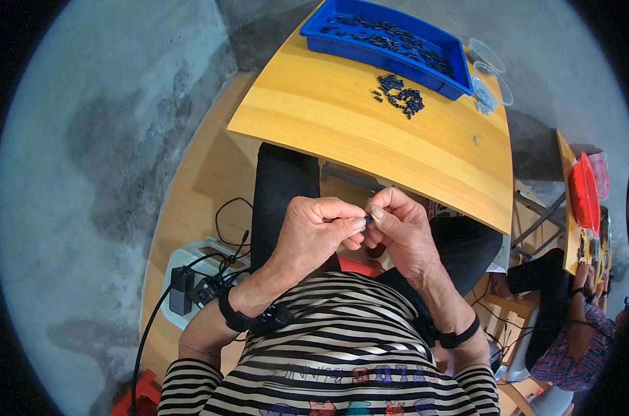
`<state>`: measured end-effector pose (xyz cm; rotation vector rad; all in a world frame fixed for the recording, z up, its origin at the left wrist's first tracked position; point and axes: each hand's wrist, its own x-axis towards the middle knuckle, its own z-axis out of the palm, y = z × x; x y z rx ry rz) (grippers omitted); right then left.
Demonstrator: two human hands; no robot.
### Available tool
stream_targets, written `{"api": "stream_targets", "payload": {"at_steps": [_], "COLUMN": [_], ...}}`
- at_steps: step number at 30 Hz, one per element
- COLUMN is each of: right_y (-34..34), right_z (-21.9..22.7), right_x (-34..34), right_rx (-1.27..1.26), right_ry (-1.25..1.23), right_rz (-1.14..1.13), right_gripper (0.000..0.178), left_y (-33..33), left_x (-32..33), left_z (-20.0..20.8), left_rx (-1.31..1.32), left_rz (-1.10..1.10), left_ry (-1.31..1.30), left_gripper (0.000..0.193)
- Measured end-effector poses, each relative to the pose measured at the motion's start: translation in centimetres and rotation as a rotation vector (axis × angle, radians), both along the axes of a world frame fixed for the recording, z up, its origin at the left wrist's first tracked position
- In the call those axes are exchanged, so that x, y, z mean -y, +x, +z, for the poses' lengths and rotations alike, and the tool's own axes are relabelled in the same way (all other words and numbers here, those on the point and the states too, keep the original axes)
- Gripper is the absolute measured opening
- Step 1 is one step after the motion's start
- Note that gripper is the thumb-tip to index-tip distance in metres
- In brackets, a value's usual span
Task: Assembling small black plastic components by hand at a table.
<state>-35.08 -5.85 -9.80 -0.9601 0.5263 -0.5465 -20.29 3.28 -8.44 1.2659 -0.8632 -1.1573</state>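
Over my lap, just short of the table's near edge, my left hand [321,225] and my right hand [401,225] meet with their fingertips pinched together. Between them shows a tiny dark blue-black part [368,220], mostly covered by the fingers, so its exact kind is hidden. Both hands seem to grip it. On the wooden table [314,104] beyond lies a loose pile of small black parts [402,97]. Behind that pile, a blue tray [384,59] holds many more small dark pieces.
Clear plastic tubs [491,76] stand right of the tray, one with small pale pieces [484,97]. At left, black cables and an adapter [181,291] rest on a white stool [183,319]. At far right, another person [578,347] works at a table with a red basin [585,194].
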Motion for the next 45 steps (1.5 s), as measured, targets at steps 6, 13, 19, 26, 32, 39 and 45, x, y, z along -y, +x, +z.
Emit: {"api": "stream_targets", "payload": {"at_steps": [6,13,19,26,32,39,45], "right_y": [0.3,-0.1,-0.3,-0.2,-0.3,-0.3,-0.9], "right_z": [0.0,0.4,0.4,0.7,0.3,1.1,1.1], "right_x": [-0.1,0.2,0.0,-0.3,-0.2,-0.5,-0.5], "right_rx": [-0.078,-0.131,-0.179,-0.255,-0.254,-0.305,-0.338], "right_ry": [0.019,0.004,-0.107,-0.209,-0.237,-0.245,-0.312], "right_rz": [-0.062,-0.085,-0.044,-0.061,-0.081,-0.088,0.013], "right_gripper": [0.009,0.008,0.010,0.011,0.012,0.021,0.028], "left_y": [0.0,0.3,0.2,0.3,0.2,0.0,0.0], "left_x": [0.4,0.6,0.7,0.7,0.8,1.0,0.9], "left_z": [-1.0,-1.3,-1.1,-0.9,-0.5,-0.4,-0.6], "left_rx": [0.018,0.002,0.142,0.327,0.371,0.263,0.302], "left_rz": [0.019,-0.062,-0.074,-0.059,-0.056,-0.096,-0.133], "left_ry": [0.017,0.018,0.004,-0.021,-0.047,-0.031,-0.043], "left_gripper": [0.011,0.013,0.011,0.010,0.012,0.012,0.009]}}
